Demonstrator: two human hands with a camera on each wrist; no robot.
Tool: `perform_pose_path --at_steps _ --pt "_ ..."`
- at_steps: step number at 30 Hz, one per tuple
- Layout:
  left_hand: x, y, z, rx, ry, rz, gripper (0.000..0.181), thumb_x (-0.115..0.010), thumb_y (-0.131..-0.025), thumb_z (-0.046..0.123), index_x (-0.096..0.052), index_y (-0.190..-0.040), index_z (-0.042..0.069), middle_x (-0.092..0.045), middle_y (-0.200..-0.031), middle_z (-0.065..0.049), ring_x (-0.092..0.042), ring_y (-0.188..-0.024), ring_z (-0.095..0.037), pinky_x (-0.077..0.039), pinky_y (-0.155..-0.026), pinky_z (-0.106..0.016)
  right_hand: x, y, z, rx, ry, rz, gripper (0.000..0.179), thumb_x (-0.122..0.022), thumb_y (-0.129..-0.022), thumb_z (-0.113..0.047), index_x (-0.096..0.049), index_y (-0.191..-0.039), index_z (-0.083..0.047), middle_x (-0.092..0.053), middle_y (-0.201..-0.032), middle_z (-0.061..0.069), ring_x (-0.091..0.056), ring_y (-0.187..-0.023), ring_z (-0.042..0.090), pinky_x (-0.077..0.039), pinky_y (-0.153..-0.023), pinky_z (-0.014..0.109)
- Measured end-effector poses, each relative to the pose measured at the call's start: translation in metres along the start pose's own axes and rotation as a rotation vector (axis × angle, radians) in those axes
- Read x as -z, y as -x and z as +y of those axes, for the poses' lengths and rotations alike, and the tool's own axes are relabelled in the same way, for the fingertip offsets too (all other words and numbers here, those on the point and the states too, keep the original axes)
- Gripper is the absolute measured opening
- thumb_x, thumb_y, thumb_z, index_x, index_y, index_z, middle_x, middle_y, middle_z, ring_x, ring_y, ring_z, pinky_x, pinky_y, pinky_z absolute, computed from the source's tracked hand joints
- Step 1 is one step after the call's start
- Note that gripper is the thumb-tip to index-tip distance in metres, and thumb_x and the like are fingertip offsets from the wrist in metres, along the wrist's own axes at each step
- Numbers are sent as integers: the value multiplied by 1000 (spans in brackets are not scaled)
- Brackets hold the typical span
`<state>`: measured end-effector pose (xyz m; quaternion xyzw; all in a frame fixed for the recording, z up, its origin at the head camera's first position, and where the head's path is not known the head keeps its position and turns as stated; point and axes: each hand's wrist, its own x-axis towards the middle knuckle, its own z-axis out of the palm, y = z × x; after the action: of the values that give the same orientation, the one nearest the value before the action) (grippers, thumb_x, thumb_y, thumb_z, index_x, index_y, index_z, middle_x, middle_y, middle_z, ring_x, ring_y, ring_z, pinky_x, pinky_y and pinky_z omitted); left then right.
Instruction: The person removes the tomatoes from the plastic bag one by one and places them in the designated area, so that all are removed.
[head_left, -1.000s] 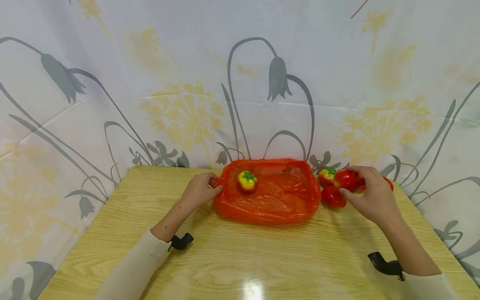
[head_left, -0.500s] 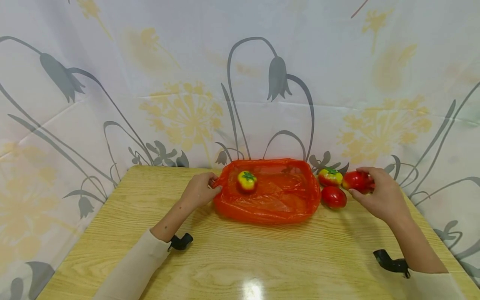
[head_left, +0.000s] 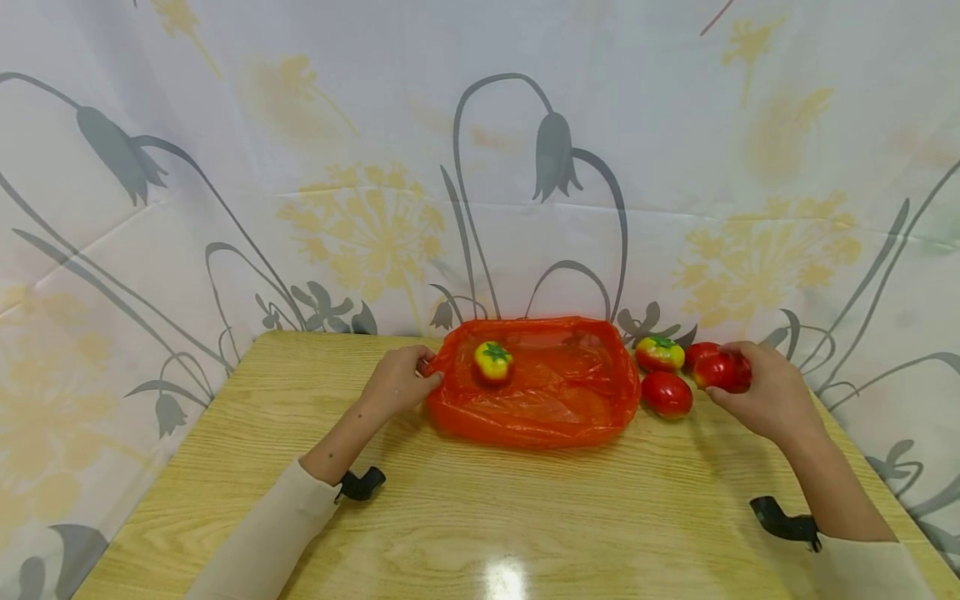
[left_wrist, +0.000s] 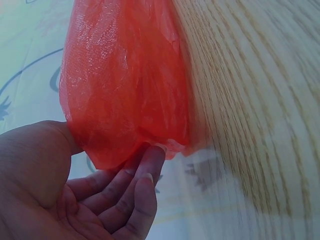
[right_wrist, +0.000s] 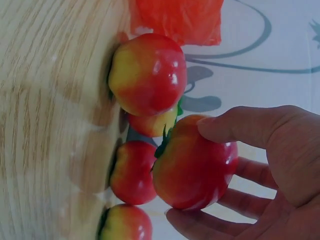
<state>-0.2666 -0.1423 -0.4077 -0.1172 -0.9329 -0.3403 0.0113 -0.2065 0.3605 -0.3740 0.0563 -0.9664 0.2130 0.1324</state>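
A red plastic bag [head_left: 555, 435] lies spread with its mouth facing up, around what looks like a rectangular container. Inside it, toward the left, sits a red-and-yellow tomato [head_left: 493, 364] with a green calyx. My left hand [head_left: 395, 382] pinches the bag's left edge; in the left wrist view its thumb is partly hidden behind the plastic. To the right of the bag, my right hand [head_left: 772, 392] grips a red tomato [right_wrist: 195, 165], thumb on one side and fingers on the other. This tomato appears just off the others in the right wrist view.
Beside the bag's right end are a yellow-topped tomato [head_left: 660, 354], a red tomato [head_left: 667, 395] in front of it and another red tomato [head_left: 699, 353], partly covered. The wooden table [head_left: 480, 508] ends at a flower-printed cloth [head_left: 375, 125].
My right hand has moved rightward and slightly nearer, away from the bag, and now holds a tomato in front of another one. The left hand and the bag have stayed put.
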Motion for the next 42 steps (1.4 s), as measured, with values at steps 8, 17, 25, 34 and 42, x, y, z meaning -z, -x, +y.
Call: perform_pose_path --at_steps 8,17,25,34,42 --pt "0 0 0 0 -4 -5 21 -75 -95 18 -75 -111 3 -72 -89 -6 -61 -75 -19 -52 -65 -28 -4 -1 11 -8 23 -19 64 -86 -81 -10 -54 -131 15 -57 -124 41 -56 -104 57 -54 -84 71" --pt "-1 0 -2 -1 -5 -5 22 -75 -96 18 -75 -111 3 -72 -90 -7 -61 -76 -20 -53 -66 -28 -8 -3 13 -29 28 -101 66 -87 -80 -13 -55 -128 19 -56 -126 41 -52 -111 58 -49 -93 74" --pt "-1 1 0 -3 -3 -7 22 -75 -96 18 -75 -112 3 -71 -91 -6 -60 -76 -20 -53 -66 -28 -12 -2 18 -58 52 -153 66 -86 -82 -16 -53 -127 19 -52 -126 44 -51 -113 61 -46 -95 77" --pt "-1 1 0 -10 -4 -8 22 -75 -96 18 -75 -112 3 -71 -91 -7 -60 -76 -20 -53 -65 -27 -17 -1 23 -78 67 -169 65 -86 -81 -14 -53 -127 19 -47 -128 46 -49 -113 63 -45 -95 78" --pt "-1 1 0 -11 -11 -6 22 -75 -96 18 -75 -112 3 -71 -91 -6 -60 -77 -20 -52 -65 -28 -18 -1 24 -79 77 -182 67 -87 -79 -14 -52 -127 19 -47 -128 47 -49 -113 63 -46 -95 77"
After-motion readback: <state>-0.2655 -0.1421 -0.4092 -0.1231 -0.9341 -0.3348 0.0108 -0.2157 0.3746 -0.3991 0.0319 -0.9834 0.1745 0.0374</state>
